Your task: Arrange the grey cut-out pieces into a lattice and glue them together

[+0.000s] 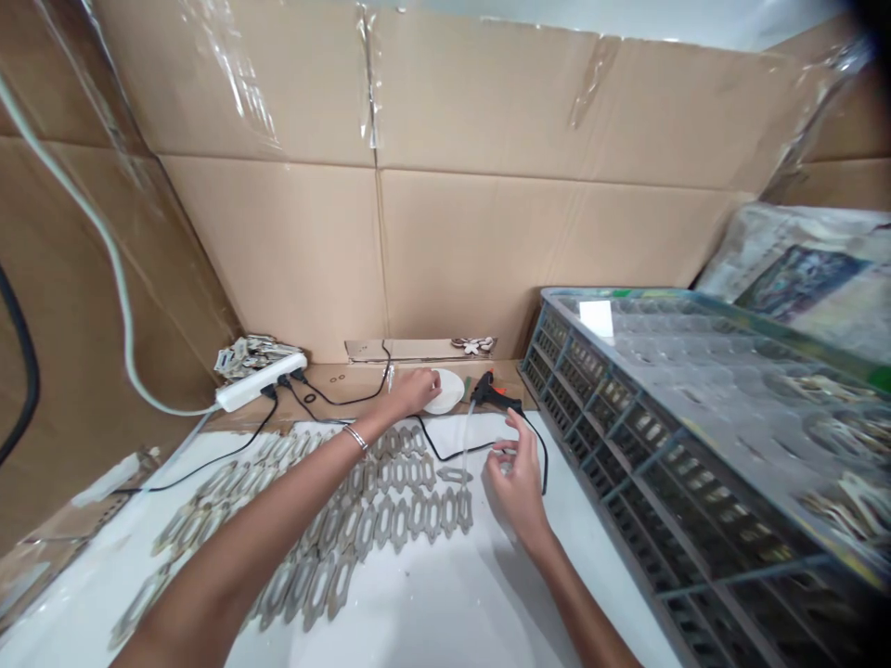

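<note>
My left hand [419,390] reaches forward to a round white disc [449,393] at the back of the table, its fingers curled together at the disc's left edge. Whatever lies between those fingertips, if anything, is hidden. My right hand [516,471] hovers over the white tabletop with thumb and fingers apart and nothing between them. Just beyond it lies a black hot glue gun [496,393] with an orange trigger. Rows of greyish elongated pieces with oval openings [400,520] cover the table under and beside my left forearm; a single one [455,475] lies sideways near my right hand.
A grey plastic crate [599,445] stands at the right, topped by a clear compartment tray [668,371] holding small pieces. At the back left are a white power strip [261,381], black cables [432,445] and a pile of small pieces [257,356]. Cardboard walls [459,232] surround the table.
</note>
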Tool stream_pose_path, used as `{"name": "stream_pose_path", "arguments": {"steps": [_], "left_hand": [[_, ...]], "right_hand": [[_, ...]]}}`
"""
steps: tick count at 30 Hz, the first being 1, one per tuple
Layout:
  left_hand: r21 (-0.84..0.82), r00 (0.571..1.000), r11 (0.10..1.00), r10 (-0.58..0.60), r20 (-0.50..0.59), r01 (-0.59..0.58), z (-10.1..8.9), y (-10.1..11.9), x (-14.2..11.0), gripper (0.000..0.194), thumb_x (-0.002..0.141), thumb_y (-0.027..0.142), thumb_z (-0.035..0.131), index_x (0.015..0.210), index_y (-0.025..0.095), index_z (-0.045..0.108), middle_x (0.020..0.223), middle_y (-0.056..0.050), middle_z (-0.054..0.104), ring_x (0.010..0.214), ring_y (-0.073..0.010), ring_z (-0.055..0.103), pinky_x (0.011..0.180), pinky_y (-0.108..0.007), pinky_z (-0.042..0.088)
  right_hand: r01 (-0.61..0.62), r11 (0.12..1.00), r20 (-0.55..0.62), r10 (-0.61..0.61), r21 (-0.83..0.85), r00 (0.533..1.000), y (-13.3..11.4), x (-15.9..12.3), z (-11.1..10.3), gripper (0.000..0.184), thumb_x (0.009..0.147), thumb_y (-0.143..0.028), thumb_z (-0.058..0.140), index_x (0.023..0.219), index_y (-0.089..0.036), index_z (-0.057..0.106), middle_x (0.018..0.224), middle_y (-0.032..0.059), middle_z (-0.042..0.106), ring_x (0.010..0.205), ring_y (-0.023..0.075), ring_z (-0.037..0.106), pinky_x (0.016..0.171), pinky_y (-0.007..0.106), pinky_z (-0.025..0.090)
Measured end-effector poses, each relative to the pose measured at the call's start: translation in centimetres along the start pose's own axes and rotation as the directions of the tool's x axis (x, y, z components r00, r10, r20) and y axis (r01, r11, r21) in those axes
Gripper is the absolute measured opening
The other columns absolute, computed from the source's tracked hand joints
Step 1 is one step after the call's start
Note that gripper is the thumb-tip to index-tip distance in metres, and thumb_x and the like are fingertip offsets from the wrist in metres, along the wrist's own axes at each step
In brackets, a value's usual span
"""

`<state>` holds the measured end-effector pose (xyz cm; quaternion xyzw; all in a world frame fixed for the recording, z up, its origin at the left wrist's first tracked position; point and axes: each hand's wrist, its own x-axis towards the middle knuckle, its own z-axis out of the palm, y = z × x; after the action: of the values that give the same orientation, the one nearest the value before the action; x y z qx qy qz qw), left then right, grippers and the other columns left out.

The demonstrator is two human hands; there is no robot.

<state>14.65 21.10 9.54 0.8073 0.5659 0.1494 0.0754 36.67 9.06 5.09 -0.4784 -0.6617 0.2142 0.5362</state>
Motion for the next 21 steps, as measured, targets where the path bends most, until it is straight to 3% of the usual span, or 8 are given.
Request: {"name": "stream_pose_path", "arguments": {"steps": [4, 14, 18, 21], "left_hand": [[0.048, 0.999, 0.998, -0.041, 0.016, 0.041, 0.0, 0.2, 0.3, 0.018, 0.087, 0.016, 0.052, 0.089, 0.013, 0.070, 0.092, -0.014, 0.070, 0.088, -0.0253, 0.065, 0.079, -0.032, 0.046], [0.092, 0.997, 0.993, -0.075, 0.007, 0.074, 0.5, 0.9, 0.7, 0.021, 0.084, 0.014, 0.052, 0.085, 0.012, 0.073, 0.096, -0.018, 0.072, 0.094, -0.0269, 0.067, 0.083, -0.033, 0.046], [0.010, 0.996, 0.997, -0.079, -0.038, 0.080, 0.4, 0.5, 0.4, 0.019, 0.086, 0.018, 0.055, 0.085, 0.014, 0.073, 0.095, -0.016, 0.072, 0.093, -0.0263, 0.066, 0.083, -0.033, 0.045], [-0.097, 0.991, 0.992, -0.092, -0.094, 0.083, 0.2, -0.4, 0.4, 0.017, 0.086, 0.022, 0.058, 0.087, 0.015, 0.073, 0.092, -0.013, 0.073, 0.090, -0.0244, 0.066, 0.081, -0.032, 0.046]], "right_hand": [[-0.023, 1.000, 0.022, 0.023, 0.008, 0.999, -0.1, 0.0, 0.0, 0.065, 0.081, -0.012, 0.046, 0.143, -0.025, 0.034, 0.125, 0.0123, 0.047, 0.086, 0.0154, 0.058, 0.067, 0.029, 0.055], [0.005, 1.000, 0.096, -0.007, 0.025, 0.995, 1.4, -0.5, 1.8, 0.064, 0.080, -0.009, 0.045, 0.141, -0.025, 0.035, 0.127, 0.0124, 0.047, 0.087, 0.0161, 0.058, 0.073, 0.032, 0.055], [0.076, 0.995, 0.133, -0.083, 0.063, 0.988, 0.7, 1.3, 2.7, 0.061, 0.080, -0.010, 0.045, 0.139, -0.024, 0.038, 0.128, 0.0119, 0.047, 0.089, 0.0160, 0.057, 0.073, 0.030, 0.054], [0.058, 0.993, 0.095, -0.068, 0.104, 0.993, -0.2, 3.6, 3.1, 0.058, 0.078, -0.012, 0.046, 0.135, -0.022, 0.042, 0.122, 0.0117, 0.050, 0.084, 0.0150, 0.058, 0.069, 0.028, 0.052]]}}
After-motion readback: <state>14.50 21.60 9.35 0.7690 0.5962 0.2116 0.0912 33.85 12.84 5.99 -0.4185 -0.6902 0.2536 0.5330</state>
